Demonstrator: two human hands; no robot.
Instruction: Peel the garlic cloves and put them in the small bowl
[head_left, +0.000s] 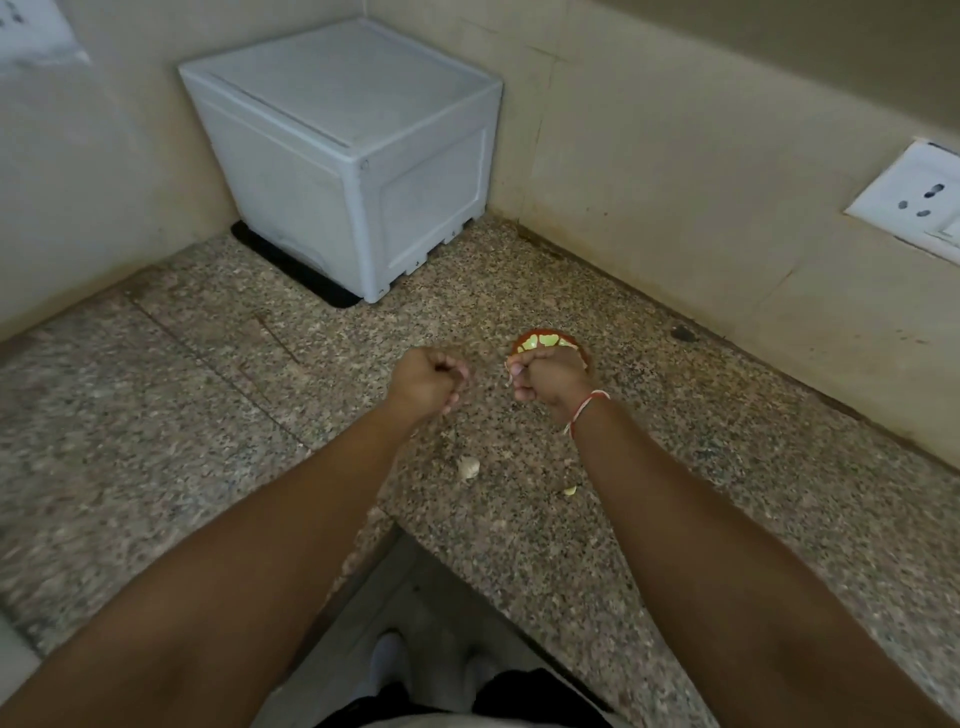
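A small red bowl with a green and pale inside sits on the granite counter, partly hidden behind my right hand. That hand is curled into a fist just in front of the bowl, and a pale bit of garlic shows at its fingertips. My left hand is also curled, a little to the left of the right hand and apart from it; nothing shows in it. A garlic clove lies on the counter below the hands, and a smaller pale piece lies to its right.
A white plastic box stands in the back corner of the counter. Tiled walls close in the back and right; a white socket is on the right wall. The counter's inner corner edge lies between my forearms.
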